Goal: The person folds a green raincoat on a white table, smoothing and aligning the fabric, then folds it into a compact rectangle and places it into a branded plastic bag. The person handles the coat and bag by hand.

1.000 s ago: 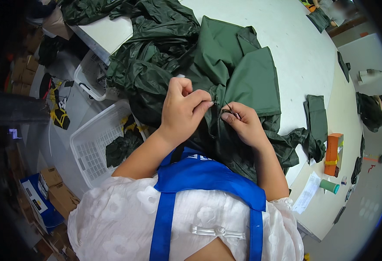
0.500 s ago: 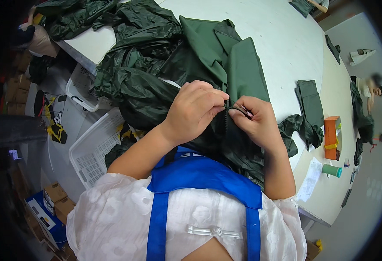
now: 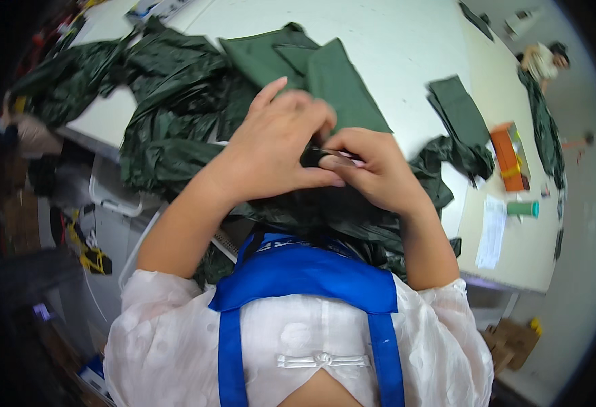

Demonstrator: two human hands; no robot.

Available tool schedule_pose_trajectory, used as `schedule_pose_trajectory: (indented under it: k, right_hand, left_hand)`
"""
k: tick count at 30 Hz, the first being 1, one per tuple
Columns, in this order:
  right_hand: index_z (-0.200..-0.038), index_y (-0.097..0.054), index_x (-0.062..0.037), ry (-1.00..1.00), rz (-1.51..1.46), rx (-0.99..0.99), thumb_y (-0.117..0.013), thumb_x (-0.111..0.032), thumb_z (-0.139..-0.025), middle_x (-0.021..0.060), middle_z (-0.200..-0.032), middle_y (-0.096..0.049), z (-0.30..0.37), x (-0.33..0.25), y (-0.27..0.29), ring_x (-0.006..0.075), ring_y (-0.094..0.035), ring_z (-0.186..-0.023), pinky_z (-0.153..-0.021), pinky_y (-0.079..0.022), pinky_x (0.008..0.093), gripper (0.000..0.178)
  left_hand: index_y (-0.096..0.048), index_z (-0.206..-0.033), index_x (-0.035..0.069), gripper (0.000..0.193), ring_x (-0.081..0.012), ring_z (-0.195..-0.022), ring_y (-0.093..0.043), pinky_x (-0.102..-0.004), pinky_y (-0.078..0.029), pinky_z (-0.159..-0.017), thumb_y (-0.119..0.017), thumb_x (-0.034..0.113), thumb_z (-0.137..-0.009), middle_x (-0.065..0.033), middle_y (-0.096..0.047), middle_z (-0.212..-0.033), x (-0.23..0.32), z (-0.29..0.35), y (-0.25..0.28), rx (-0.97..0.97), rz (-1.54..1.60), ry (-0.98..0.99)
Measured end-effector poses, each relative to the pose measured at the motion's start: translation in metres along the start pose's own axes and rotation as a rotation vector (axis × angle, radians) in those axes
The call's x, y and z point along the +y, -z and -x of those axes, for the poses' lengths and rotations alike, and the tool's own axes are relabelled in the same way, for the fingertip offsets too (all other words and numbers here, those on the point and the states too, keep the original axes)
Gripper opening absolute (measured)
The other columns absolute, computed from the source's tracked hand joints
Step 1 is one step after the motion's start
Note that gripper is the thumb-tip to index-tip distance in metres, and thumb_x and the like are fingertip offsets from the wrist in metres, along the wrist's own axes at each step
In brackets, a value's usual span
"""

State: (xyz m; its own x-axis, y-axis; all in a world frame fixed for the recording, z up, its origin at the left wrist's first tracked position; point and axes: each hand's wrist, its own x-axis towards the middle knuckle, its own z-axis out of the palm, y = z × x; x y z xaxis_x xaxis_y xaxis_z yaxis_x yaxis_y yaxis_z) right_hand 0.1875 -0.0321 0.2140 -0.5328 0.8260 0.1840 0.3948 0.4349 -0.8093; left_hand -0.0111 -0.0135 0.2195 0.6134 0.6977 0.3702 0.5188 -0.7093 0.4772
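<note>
Dark green coated garment fabric (image 3: 176,88) lies crumpled over the table's near edge and down to my lap, with a smoother matte green panel (image 3: 342,85) beyond my hands. My left hand (image 3: 267,146) is raised over the fabric, its thumb stretched toward my right hand and apart from the fingers, which are blurred by motion. Close beside it, my right hand (image 3: 376,166) is closed, pinching a slim dark tool (image 3: 342,159) between thumb and fingers. The tool's kind is mostly hidden. Whether it touches the fabric cannot be made out.
On the white table (image 3: 406,41) at right lie a folded green piece (image 3: 459,108), an orange box (image 3: 508,156), a paper sheet (image 3: 492,234) and a green thread spool (image 3: 522,209). White plastic baskets (image 3: 114,190) stand at lower left. Another person (image 3: 542,62) is at far right.
My left hand has let go of its pinch at the zipper and lifted, its fingers spreading. My right hand has moved slightly left with the tool. The whole view has shifted.
</note>
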Motion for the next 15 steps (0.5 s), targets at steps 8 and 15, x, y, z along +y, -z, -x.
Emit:
schedule_pose_trajectory:
  k: [8,15]
  right_hand:
    - [-0.122,-0.051,0.0053,-0.906,0.895,0.877,-0.072,-0.035,-0.078,0.0228,-0.112,-0.060,0.219,0.215,0.093,0.0360,-0.060,-0.102,-0.089,-0.047,0.0413,0.063]
    - [-0.107,-0.060,0.0009,-1.297,0.242,0.197,-0.067,-0.034,-0.080,0.0185,-0.106,-0.063,0.294,0.231,0.048,0.0333,-0.060,-0.098,-0.086,-0.047,0.0405,0.045]
  left_hand:
    - [-0.064,-0.099,-0.004,0.036,-0.0172,-0.080,-0.062,-0.0327,-0.046,-0.089,-0.062,0.031,-0.088,-0.0071,-0.067,-0.090,-0.053,0.029,0.048,-0.065,0.697,0.358]
    - [-0.055,-0.115,-0.003,0.046,-0.0176,-0.099,-0.060,-0.0320,-0.048,-0.085,-0.059,0.037,-0.092,-0.0085,-0.063,-0.109,-0.110,0.067,0.080,0.370,0.874,0.510]
